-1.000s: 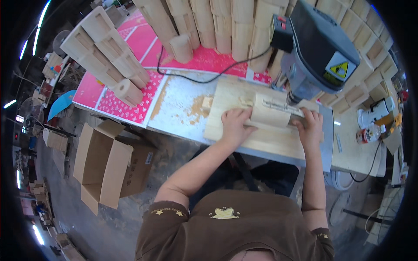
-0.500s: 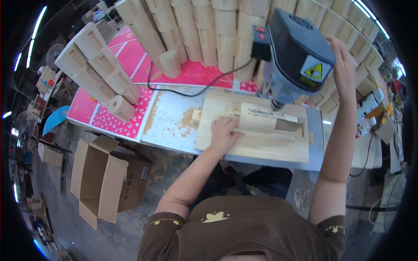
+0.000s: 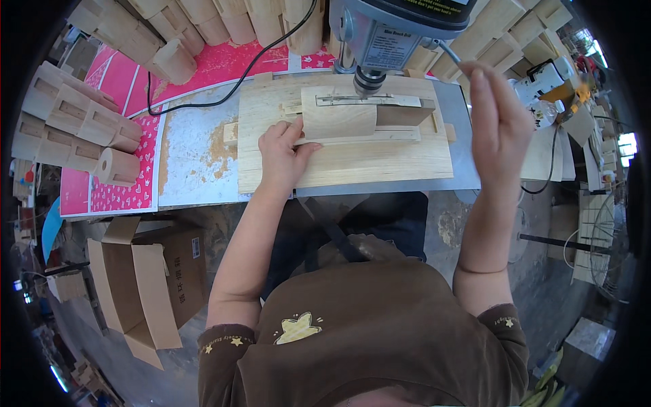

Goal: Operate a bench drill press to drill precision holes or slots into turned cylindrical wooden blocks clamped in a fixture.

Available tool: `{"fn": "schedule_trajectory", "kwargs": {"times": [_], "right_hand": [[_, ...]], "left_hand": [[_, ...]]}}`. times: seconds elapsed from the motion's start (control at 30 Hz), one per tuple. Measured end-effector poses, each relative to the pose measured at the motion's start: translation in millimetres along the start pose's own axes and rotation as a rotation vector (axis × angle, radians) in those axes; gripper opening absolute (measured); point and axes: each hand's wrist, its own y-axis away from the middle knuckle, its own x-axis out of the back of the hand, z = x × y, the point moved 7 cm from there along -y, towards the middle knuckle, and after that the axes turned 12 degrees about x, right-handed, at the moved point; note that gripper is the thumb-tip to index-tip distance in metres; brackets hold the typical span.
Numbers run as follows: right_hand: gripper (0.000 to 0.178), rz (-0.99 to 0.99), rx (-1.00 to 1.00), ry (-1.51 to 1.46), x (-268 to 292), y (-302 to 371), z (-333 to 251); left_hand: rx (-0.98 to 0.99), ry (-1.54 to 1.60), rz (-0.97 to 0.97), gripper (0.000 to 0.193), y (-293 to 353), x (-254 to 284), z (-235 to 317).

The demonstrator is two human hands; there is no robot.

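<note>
A wooden block [image 3: 339, 119] with a slot cut in its top lies in a flat wooden jig [image 3: 380, 161] under the bench drill [image 3: 397, 34]. My left hand [image 3: 283, 154] grips the block's left end, thumb stretched along its near side. The drill chuck [image 3: 368, 80] hangs over the slot; its tip, close to the wood, is hard to make out. Up at the right, my right hand [image 3: 500, 125] is closed round the end of the drill's metal feed lever [image 3: 449, 53]. Its fingers are slightly blurred.
Stacked wooden blocks [image 3: 85, 122] stand at the left on a pink patterned sheet [image 3: 135, 183], with more behind the drill. A black cable [image 3: 234, 91] curves across the sawdust-strewn table [image 3: 193, 152]. An open cardboard box [image 3: 163, 285] sits below left; a clear bottle [image 3: 544, 112] stands at right.
My right hand has come off the side of the drill's housing and taken hold of the feed lever. The left hand stays at the block. The view has tilted down.
</note>
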Motion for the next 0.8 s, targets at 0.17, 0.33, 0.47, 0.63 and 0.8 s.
{"fn": "schedule_trajectory", "kwargs": {"times": [0.17,0.33,0.47,0.63,0.8], "right_hand": [[0.014,0.181,0.013,-0.132,-23,32,10],[0.015,0.224,0.120,-0.063,-52,56,26],[0.012,0.248,0.135,-0.120,-50,58,21],[0.003,0.292,0.217,-0.062,-1,15,2],[0.019,0.148,-0.106,0.025,8,-85,30]], "left_hand": [[-0.015,0.028,-0.003,0.053,-4,-3,1],[-0.067,-0.013,0.024,0.052,-4,1,10],[-0.065,-0.030,0.038,0.050,3,1,7],[-0.024,-0.030,-0.009,0.051,9,-2,5],[-0.066,-0.112,0.030,0.052,7,-9,21]]}}
